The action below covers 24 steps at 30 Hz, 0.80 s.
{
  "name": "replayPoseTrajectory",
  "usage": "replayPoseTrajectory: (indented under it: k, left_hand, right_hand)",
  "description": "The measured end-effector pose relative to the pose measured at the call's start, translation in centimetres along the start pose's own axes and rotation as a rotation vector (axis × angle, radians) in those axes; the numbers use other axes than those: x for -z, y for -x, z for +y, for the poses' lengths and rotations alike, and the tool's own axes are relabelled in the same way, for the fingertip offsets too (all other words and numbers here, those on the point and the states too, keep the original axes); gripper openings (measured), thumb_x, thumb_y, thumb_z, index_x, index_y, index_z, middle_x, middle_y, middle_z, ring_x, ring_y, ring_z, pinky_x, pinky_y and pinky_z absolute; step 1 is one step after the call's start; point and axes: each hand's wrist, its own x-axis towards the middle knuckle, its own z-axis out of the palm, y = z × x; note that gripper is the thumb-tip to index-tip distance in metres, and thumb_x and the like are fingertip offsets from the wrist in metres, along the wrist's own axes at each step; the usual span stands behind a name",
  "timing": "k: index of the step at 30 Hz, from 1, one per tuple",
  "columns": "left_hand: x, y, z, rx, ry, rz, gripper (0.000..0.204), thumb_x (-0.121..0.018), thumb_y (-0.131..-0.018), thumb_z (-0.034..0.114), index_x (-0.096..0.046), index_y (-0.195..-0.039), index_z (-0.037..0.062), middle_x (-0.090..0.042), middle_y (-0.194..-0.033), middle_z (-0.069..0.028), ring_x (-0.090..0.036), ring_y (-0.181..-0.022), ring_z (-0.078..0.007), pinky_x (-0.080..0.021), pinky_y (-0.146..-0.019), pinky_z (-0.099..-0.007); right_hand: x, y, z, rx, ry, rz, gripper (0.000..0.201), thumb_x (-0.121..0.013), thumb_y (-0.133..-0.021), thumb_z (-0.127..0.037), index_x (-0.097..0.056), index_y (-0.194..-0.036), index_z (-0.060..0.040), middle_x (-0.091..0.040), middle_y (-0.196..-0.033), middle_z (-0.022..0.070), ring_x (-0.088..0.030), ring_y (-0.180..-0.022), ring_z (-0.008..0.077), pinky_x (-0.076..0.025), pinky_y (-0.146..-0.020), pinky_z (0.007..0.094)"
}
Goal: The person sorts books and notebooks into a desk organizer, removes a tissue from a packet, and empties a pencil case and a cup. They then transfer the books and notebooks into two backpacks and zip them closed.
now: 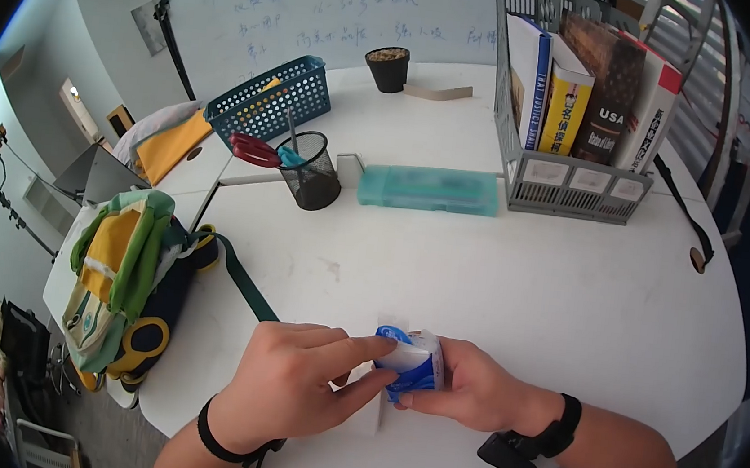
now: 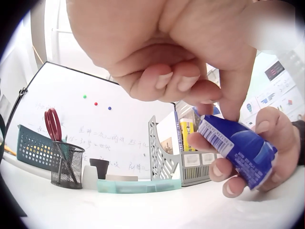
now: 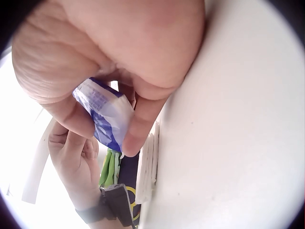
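Observation:
A small blue and white plastic packet (image 1: 416,370) is held above the near part of the white table. The right hand (image 1: 479,387) grips its right side between thumb and fingers; in the right wrist view the packet (image 3: 106,114) lies between them. The left hand (image 1: 302,380) pinches the packet's left upper edge with thumb and index finger, its other fingers curled in. A barcode shows on the packet (image 2: 238,150) in the left wrist view. Something white and flat (image 1: 362,420) lies on the table beneath the hands, partly hidden.
A green and yellow backpack (image 1: 122,277) lies at the left, its strap reaching toward the left hand. Farther back are a mesh pen cup (image 1: 316,174) with red scissors, a teal case (image 1: 429,190), a grey book rack (image 1: 578,183), a teal basket (image 1: 270,102) and a black pot (image 1: 387,73).

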Motion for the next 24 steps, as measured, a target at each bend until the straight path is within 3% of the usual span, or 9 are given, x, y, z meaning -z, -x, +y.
replayPoseTrajectory:
  k: [5, 10, 16, 18, 21, 22, 24]
  left_hand:
    - [-0.3, -0.3, 0.0, -0.108, 0.010, -0.004, 0.028, -0.092, -0.073, 0.002, -0.084, -0.098, 0.0095, -0.062, -0.062, -0.0011, -0.061, -0.050, -0.0135, -0.044, -0.046, -0.0279]
    - [-0.4, -0.3, -0.5, -0.160, 0.075, -0.021, 0.028, -0.091, -0.072, 0.000, -0.083, -0.097, 0.0089, -0.061, -0.063, -0.0017, -0.059, -0.050, -0.0160, -0.044, -0.046, -0.0303]
    - [-0.2, -0.1, -0.4, -0.093, 0.059, 0.018, 0.026, -0.090, -0.073, -0.002, -0.082, -0.096, 0.0073, -0.061, -0.062, -0.0015, -0.060, -0.051, -0.0131, -0.044, -0.046, -0.0281]
    - [-0.3, -0.1, 0.4, 0.173, 0.129, 0.036, 0.020, -0.089, -0.076, -0.002, -0.080, -0.092, 0.0059, -0.066, -0.068, -0.0021, -0.062, -0.056, -0.0105, -0.048, -0.050, -0.0258]
    - [-0.7, -0.3, 0.7, 0.225, 0.289, 0.107, 0.017, -0.089, -0.077, 0.000, -0.079, -0.089, 0.0040, -0.071, -0.077, -0.0039, -0.066, -0.061, -0.0113, -0.051, -0.055, -0.0245]
    - [-0.8, -0.3, 0.4, 0.224, 0.288, 0.109, 0.017, -0.089, -0.077, 0.000, -0.079, -0.089, 0.0040, -0.071, -0.077, -0.0039, -0.066, -0.061, -0.0113, -0.051, -0.055, -0.0245]
    - [-1.0, -0.1, -0.4, 0.050, 0.219, 0.046, 0.017, -0.088, -0.076, -0.001, -0.079, -0.090, 0.0025, -0.074, -0.084, -0.0059, -0.069, -0.064, -0.0138, -0.053, -0.059, -0.0242]
  right_hand:
    - [-0.4, -0.4, 0.3, 0.146, -0.040, 0.038, 0.052, -0.070, -0.101, -0.004, -0.055, -0.150, -0.0017, -0.068, -0.125, 0.0041, -0.062, -0.111, 0.0114, -0.052, -0.104, 0.0311]
    - [-0.5, -0.2, 0.0, 0.115, -0.083, 0.025, 0.047, -0.070, -0.102, -0.006, -0.058, -0.147, -0.0015, -0.068, -0.124, 0.0034, -0.062, -0.111, 0.0104, -0.052, -0.103, 0.0293]
    - [-0.3, -0.1, 0.0, 0.057, -0.113, 0.015, 0.041, -0.070, -0.105, -0.013, -0.061, -0.144, -0.0016, -0.069, -0.122, 0.0029, -0.063, -0.108, 0.0098, -0.053, -0.100, 0.0284]
    - [-0.4, -0.2, 0.1, 0.038, -0.124, 0.018, 0.039, -0.070, -0.106, -0.014, -0.063, -0.141, -0.0012, -0.070, -0.121, 0.0027, -0.063, -0.108, 0.0096, -0.054, -0.099, 0.0283]
    - [-0.4, -0.2, -0.1, 0.093, -0.058, 0.028, 0.033, -0.068, -0.107, -0.017, -0.066, -0.136, -0.0001, -0.070, -0.116, 0.0027, -0.063, -0.106, 0.0097, -0.053, -0.098, 0.0274]
    - [-0.4, -0.1, -0.3, 0.056, -0.080, 0.027, 0.032, -0.065, -0.109, -0.019, -0.067, -0.134, 0.0004, -0.070, -0.114, 0.0029, -0.064, -0.104, 0.0100, -0.054, -0.097, 0.0272]
    - [-0.3, 0.0, -0.4, 0.020, -0.104, 0.026, 0.031, -0.063, -0.110, -0.020, -0.067, -0.133, 0.0008, -0.070, -0.112, 0.0032, -0.065, -0.103, 0.0103, -0.054, -0.096, 0.0270]
